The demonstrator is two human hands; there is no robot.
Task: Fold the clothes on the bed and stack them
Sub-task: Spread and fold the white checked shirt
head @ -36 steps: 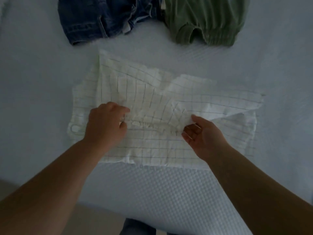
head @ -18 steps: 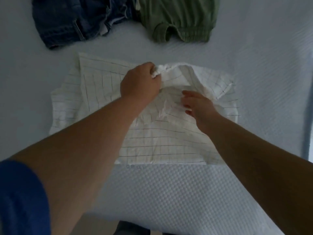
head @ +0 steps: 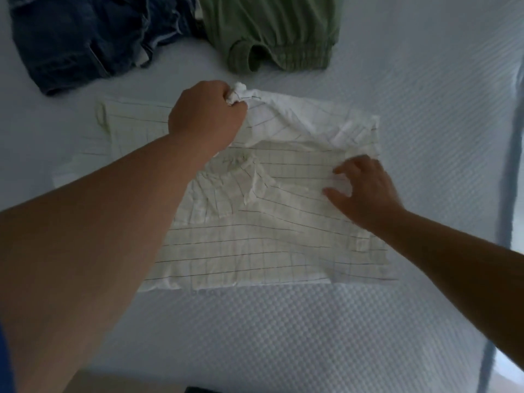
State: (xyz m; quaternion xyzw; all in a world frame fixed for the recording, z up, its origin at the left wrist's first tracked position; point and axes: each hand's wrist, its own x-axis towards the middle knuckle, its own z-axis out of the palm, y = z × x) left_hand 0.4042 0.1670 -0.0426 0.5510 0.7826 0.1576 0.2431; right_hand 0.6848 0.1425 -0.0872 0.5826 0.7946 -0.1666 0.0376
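Since a second before, the left hand had carried a bunched fistful of the checked shirt across to the far edge; the right hand, fingers spread, pressed the cloth flat. Risk — the crumpled grab could drag the fold askew.

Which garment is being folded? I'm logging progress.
The white checked shirt, gripped by the left hand; the denim and green garments lie untouched beyond it.

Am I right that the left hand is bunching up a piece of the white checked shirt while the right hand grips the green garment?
Not quite. In the head view the left hand does grip a bunch of the white checked shirt, but the right hand rests with spread fingers on that same shirt. The green garment lies untouched farther up the bed.
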